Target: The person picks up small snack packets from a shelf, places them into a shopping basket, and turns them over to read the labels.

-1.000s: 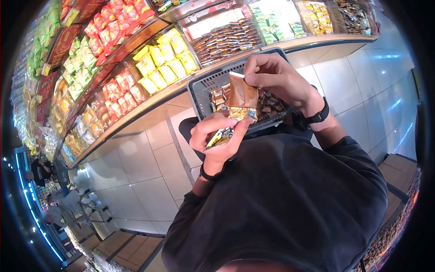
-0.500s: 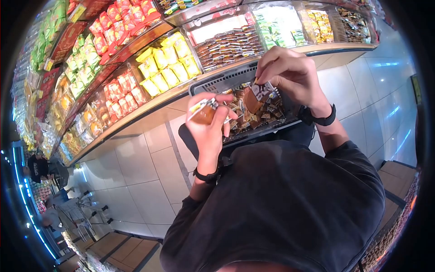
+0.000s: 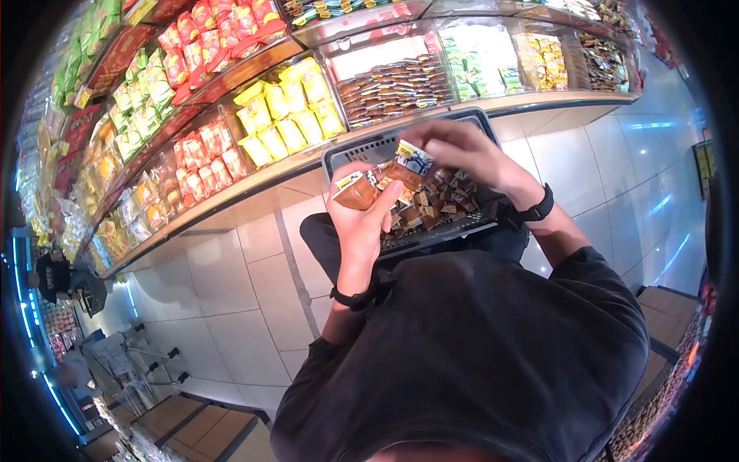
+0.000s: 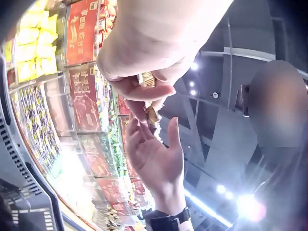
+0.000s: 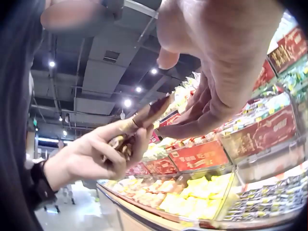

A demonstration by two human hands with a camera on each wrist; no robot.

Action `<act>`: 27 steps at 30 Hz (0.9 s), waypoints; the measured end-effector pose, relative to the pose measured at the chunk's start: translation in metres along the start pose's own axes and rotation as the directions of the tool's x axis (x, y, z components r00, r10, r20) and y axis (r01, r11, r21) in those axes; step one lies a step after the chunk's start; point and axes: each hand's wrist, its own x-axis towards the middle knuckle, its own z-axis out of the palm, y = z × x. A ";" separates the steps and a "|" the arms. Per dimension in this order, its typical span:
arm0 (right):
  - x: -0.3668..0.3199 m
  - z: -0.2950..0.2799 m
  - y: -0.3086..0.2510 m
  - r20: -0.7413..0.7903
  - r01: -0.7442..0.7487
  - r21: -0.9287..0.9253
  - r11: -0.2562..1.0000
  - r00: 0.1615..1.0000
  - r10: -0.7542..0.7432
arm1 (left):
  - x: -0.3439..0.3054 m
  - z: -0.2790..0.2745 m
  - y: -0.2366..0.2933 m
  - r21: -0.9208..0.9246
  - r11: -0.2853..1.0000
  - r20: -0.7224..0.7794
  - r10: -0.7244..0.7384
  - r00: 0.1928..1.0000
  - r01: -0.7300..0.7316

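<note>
Two or more brown snack packets are gripped between the thumb and fingers of my left hand (image 3: pixel 359 225); one packet (image 3: pixel 357 194) lies in the palm, another (image 3: pixel 409 165) stands up at the thumb. My right hand (image 3: pixel 471 157) is blurred beside the upright packet. In the left wrist view the right hand (image 4: pixel 159 161) has its palm showing and thumb spread, its fingertips close to the packets. The right wrist view shows its thumb apart from the fingers; whether they touch the packet I cannot tell. Below both hands, a grey basket (image 3: pixel 486 125) holds many small brown packets (image 3: pixel 443 206).
Behind the basket runs a wooden-edged display shelf (image 3: pixel 289 164) with yellow packets (image 3: pixel 289 115), brown flat packets (image 3: pixel 392 91) and red packets (image 3: pixel 204 165) in clear bins. Tiled floor (image 3: pixel 231 281) lies to the left. A metal cart (image 3: pixel 127 369) and a person (image 3: pixel 54 277) are farther off.
My right hand has lifted from over the basket contents toward my left hand. The patterned packet it held is now gripped by my left hand, beside the other packet.
</note>
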 end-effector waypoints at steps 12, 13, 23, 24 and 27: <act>0.201 -0.073 0.068 0.147 0.328 -0.933 0.151 0.728 -0.669 | 0.013 -0.042 -0.027 0.020 0.992 -0.214 -0.121 0.969 0.128; 0.229 -0.082 0.080 0.075 0.167 -0.976 0.139 0.860 -0.505 | 0.012 -0.044 -0.031 0.037 0.992 -0.176 -0.114 0.978 0.123; 0.329 -0.103 0.154 0.223 0.175 -0.965 -0.197 0.939 -0.263 | 0.008 -0.052 -0.031 0.007 0.976 -0.177 -0.213 0.961 0.217; 0.330 -0.100 0.158 0.223 0.176 -0.965 -0.195 0.940 -0.259 | 0.009 -0.054 -0.031 0.005 0.975 -0.179 -0.216 0.960 0.220; 0.327 -0.098 0.163 0.132 0.102 -0.989 -0.109 0.939 -0.318 | 0.011 -0.056 -0.033 -0.006 0.976 -0.186 -0.214 0.959 0.216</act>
